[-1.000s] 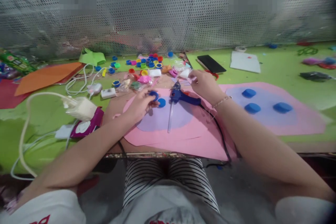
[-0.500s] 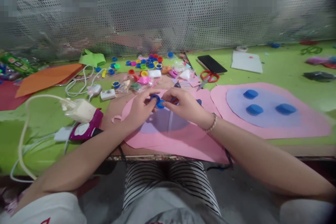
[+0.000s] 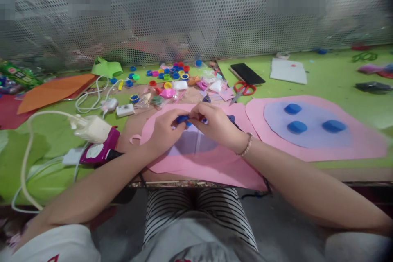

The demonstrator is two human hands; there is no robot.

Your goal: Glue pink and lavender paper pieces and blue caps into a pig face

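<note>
My left hand [image 3: 168, 127] is closed on a blue bottle cap [image 3: 181, 119], held over a pink paper sheet [image 3: 196, 168] with a purple paper piece [image 3: 192, 141] on it. Close beside it, my right hand [image 3: 213, 120] is pinched at the cap's right edge; whatever sits between its fingertips is mostly hidden. A bit of lighter blue shows under the cap. To the right, a second pink sheet [image 3: 310, 155] bears a lilac paper oval [image 3: 313, 114] with three blue caps, one of them a cap [image 3: 297, 127] at the lower left.
Red-handled scissors [image 3: 245, 89] and a black phone [image 3: 247, 74] lie behind my right hand. Several coloured caps [image 3: 175, 75] are scattered at the back. At left are a purple glue gun [image 3: 101, 147], a white plug [image 3: 93, 128] and cables. A perforated metal panel [image 3: 196, 16] stands behind the table.
The blue cap has turned in my left hand, from its open side showing to a more edge-on view. Both hands stay close together over the purple paper.
</note>
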